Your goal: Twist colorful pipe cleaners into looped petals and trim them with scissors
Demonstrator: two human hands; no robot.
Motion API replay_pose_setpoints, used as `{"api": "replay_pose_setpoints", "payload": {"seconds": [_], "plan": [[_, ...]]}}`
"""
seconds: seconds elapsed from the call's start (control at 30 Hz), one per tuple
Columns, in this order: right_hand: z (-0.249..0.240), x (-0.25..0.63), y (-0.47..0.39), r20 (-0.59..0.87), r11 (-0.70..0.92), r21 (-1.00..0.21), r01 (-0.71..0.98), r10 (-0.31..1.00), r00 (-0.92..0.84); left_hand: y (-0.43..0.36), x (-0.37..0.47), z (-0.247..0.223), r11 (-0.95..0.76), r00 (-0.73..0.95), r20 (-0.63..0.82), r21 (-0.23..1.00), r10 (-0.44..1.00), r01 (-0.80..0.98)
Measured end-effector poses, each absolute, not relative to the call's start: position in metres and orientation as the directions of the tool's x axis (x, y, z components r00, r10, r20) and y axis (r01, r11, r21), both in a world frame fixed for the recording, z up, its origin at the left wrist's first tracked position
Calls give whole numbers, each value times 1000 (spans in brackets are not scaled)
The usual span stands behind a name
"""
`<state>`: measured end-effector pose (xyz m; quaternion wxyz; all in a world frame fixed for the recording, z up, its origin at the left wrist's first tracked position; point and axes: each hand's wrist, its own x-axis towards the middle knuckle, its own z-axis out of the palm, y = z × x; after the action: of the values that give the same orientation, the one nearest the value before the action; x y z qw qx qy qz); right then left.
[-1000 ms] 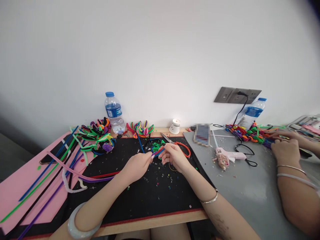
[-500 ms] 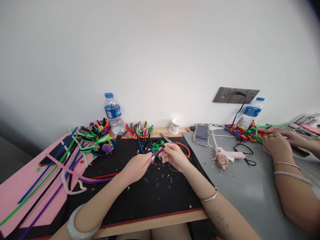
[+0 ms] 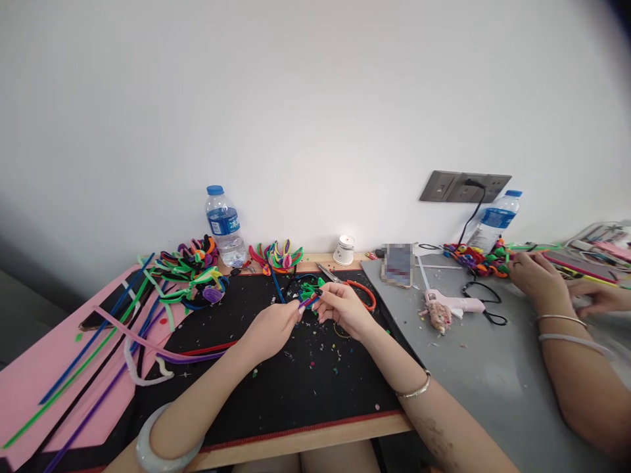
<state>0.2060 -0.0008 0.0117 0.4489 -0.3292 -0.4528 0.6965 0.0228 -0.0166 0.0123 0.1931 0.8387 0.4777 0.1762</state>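
Your left hand (image 3: 271,327) and right hand (image 3: 344,309) each keep a pinched grip on the purple-and-red stems (image 3: 309,301), over the black mat (image 3: 296,387). Beyond them, orange scissors (image 3: 363,293) lie beside green stems (image 3: 310,287).

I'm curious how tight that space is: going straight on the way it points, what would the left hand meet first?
Probably the right hand: its fingertips are just ahead of the left hand, across the fuzzy strips both pinch. Depth is unclear, so it might brush the green bundle instead.
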Motion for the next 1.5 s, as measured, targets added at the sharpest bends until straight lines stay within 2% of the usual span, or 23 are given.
{"api": "replay_pose_setpoints", "payload": {"seconds": [0.53,0.9,1.1,1.5], "plan": [[3,207,3,1,-173,-899,-402,918,-397,-16,22,14,-450,478,124,599,870,662],[11,200,-3,-28,-112,-939,-325,967,-254,-17,23,12,-449,448,139,526,883,722],[6,199,-1,-38,-136,-934,-331,958,-285,-16,22,10,-467,469,139,519,872,716],[7,200,-2,-14,-179,-891,-417,929,-369,-19,26,15,-437,502,136,712,854,550]]}}
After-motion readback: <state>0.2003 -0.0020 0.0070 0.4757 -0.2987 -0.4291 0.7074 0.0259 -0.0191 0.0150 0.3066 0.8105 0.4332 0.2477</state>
